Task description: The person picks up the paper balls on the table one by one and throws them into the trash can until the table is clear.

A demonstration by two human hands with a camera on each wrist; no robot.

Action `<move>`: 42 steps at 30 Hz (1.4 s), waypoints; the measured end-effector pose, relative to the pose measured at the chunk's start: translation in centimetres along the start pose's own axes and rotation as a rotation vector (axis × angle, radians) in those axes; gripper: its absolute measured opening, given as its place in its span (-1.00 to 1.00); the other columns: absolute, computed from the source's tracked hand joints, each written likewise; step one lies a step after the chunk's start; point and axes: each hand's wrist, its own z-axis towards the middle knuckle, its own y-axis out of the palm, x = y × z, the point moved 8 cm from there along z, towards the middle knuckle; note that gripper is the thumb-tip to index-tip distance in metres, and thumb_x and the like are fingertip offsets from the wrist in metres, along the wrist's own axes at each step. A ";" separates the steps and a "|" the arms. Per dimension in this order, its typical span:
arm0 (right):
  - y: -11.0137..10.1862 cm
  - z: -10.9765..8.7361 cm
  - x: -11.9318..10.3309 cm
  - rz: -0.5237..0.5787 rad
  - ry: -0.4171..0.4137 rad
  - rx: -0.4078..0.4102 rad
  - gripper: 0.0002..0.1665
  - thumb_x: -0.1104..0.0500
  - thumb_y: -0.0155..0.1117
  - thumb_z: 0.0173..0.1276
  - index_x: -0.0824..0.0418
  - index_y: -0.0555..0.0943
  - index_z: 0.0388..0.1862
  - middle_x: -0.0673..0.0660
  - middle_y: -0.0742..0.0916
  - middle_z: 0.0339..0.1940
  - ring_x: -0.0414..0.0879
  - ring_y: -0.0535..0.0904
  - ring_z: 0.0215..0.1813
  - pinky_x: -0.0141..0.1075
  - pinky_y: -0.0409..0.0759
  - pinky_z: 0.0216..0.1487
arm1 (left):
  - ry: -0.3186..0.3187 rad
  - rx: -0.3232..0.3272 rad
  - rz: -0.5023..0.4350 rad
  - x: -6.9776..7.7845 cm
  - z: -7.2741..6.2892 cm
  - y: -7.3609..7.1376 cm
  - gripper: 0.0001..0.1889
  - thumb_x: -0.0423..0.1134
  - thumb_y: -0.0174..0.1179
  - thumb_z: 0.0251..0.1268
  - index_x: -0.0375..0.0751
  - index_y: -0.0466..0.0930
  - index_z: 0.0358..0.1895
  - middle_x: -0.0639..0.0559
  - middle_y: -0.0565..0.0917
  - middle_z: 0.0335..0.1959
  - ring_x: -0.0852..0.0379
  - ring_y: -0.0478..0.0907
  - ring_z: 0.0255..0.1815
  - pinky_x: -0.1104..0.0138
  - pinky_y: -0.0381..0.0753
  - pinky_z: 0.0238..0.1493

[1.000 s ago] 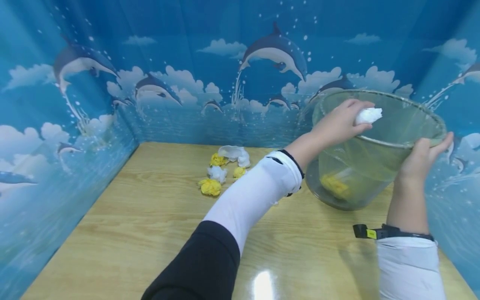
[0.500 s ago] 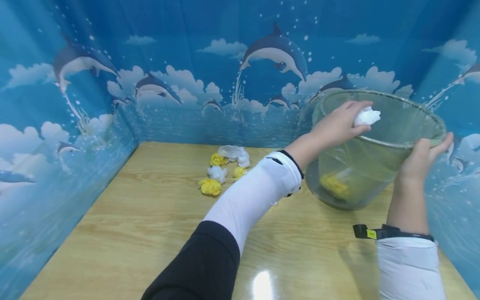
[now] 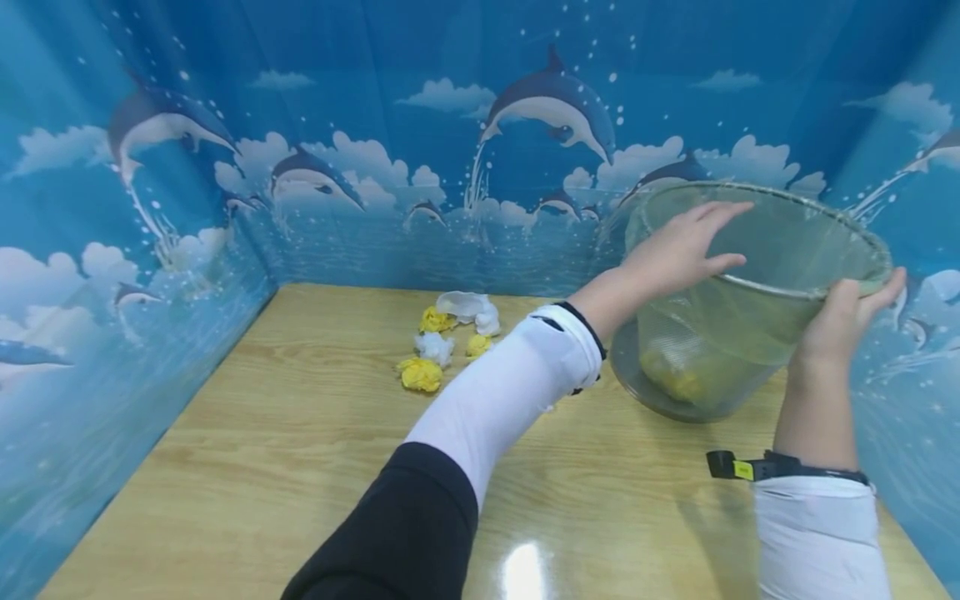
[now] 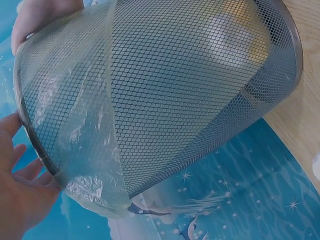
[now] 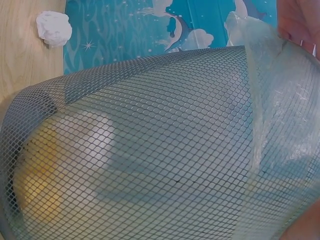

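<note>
A mesh wastebasket (image 3: pixel 712 333) with a pale translucent liner leans on the table's right side. My right hand (image 3: pixel 840 325) grips its rim at the right, thumb over the edge. My left hand (image 3: pixel 682 250) is over the near-left part of the rim, its fingers stretched out and holding nothing. Through the mesh, yellow crumpled paper (image 5: pixel 40 170) and white crumpled paper (image 5: pixel 100 140) show at the bottom of the wastebasket. The left wrist view shows the left hand's fingers by the rim.
Left of the wastebasket lie several crumpled pieces: yellow balls (image 3: pixel 421 374), a white ball (image 3: pixel 435 347) and a larger white crumpled piece (image 3: pixel 471 310). My left forearm passes in front of them. A dolphin-print curtain (image 3: pixel 375 100) encloses the wooden table (image 3: pixel 247 467).
The white crumpled ball has left my left hand, and the fingers have spread. White now shows among the yellow inside the wastebasket. My right hand keeps its hold on the rim.
</note>
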 end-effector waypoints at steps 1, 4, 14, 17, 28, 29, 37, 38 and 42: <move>0.0 0.0 0.0 0.001 0.003 -0.001 -0.18 0.07 -0.35 0.49 -0.26 -0.47 0.54 -0.26 -0.32 0.55 -0.40 -0.39 0.52 -0.44 -0.36 0.49 | 0.003 0.001 0.001 -0.1 -0.1 -0.1 -0.26 0.15 0.01 0.40 0.38 -0.17 0.54 0.43 -0.06 0.54 0.49 -0.14 0.52 0.54 -0.04 0.48; 0.0 0.0 0.0 0.002 0.013 -0.001 -0.18 0.08 -0.35 0.49 -0.27 -0.47 0.54 -0.27 -0.32 0.55 -0.40 -0.38 0.52 -0.46 -0.35 0.49 | 0.015 0.007 0.013 -0.3 -0.2 -0.3 -0.25 0.17 0.01 0.40 0.37 -0.16 0.54 0.41 -0.07 0.55 0.46 -0.15 0.53 0.52 -0.06 0.49; -0.1 0.1 0.1 -0.013 0.035 0.014 -0.18 0.09 -0.36 0.49 -0.29 -0.47 0.53 -0.30 -0.33 0.54 -0.43 -0.41 0.51 -0.48 -0.38 0.47 | 0.023 0.036 0.052 -1.3 -0.8 -1.2 -0.25 0.24 -0.05 0.40 0.35 -0.18 0.55 0.37 -0.08 0.56 0.39 -0.17 0.55 0.44 -0.10 0.53; -0.1 0.0 0.0 -0.015 0.027 0.017 -0.18 0.09 -0.36 0.49 -0.28 -0.47 0.54 -0.29 -0.33 0.55 -0.43 -0.41 0.51 -0.48 -0.39 0.47 | 0.024 0.040 0.062 -1.6 -1.2 -1.4 -0.25 0.27 -0.08 0.40 0.35 -0.20 0.55 0.36 -0.10 0.57 0.38 -0.20 0.56 0.41 -0.13 0.54; -0.1 0.2 0.2 0.006 0.055 -0.024 -0.17 0.10 -0.38 0.47 -0.33 -0.50 0.52 -0.32 -0.36 0.53 -0.47 -0.44 0.49 -0.49 -0.38 0.47 | 0.029 0.080 0.118 -3.7 -2.9 -2.1 -0.26 0.30 -0.17 0.42 0.36 -0.28 0.55 0.28 -0.20 0.59 0.27 -0.30 0.59 0.21 -0.18 0.58; -0.1 0.2 0.2 0.008 0.063 -0.033 -0.17 0.09 -0.38 0.48 -0.34 -0.51 0.51 -0.34 -0.36 0.52 -0.48 -0.45 0.49 -0.49 -0.39 0.47 | 0.025 0.083 0.116 -4.0 -3.1 -2.1 -0.25 0.31 -0.17 0.42 0.37 -0.30 0.55 0.27 -0.22 0.59 0.25 -0.32 0.60 0.18 -0.18 0.58; 0.0 0.3 0.1 -0.014 0.082 -0.047 -0.18 0.05 -0.37 0.48 -0.36 -0.52 0.50 -0.33 -0.39 0.52 -0.47 -0.48 0.49 -0.43 -0.40 0.49 | 0.020 0.109 0.070 -6.7 -4.8 -2.5 -0.24 0.26 -0.15 0.44 0.33 -0.33 0.55 0.20 -0.35 0.60 0.14 -0.50 0.59 0.09 -0.39 0.57; -0.1 0.2 0.1 -0.016 0.084 -0.046 -0.18 0.05 -0.38 0.48 -0.36 -0.52 0.50 -0.33 -0.39 0.52 -0.46 -0.47 0.49 -0.43 -0.38 0.48 | 0.023 0.115 0.059 -7.1 -5.0 -2.6 -0.24 0.25 -0.14 0.44 0.32 -0.32 0.55 0.19 -0.36 0.60 0.13 -0.53 0.58 0.08 -0.41 0.56; -0.1 0.2 0.0 -0.023 0.091 -0.047 -0.17 0.06 -0.38 0.49 -0.36 -0.53 0.50 -0.33 -0.40 0.52 -0.45 -0.48 0.49 -0.43 -0.40 0.49 | 0.001 0.155 -0.002 -9.3 -6.5 -3.4 -0.25 0.22 -0.12 0.46 0.31 -0.30 0.56 0.15 -0.36 0.60 0.11 -0.57 0.57 0.04 -0.45 0.55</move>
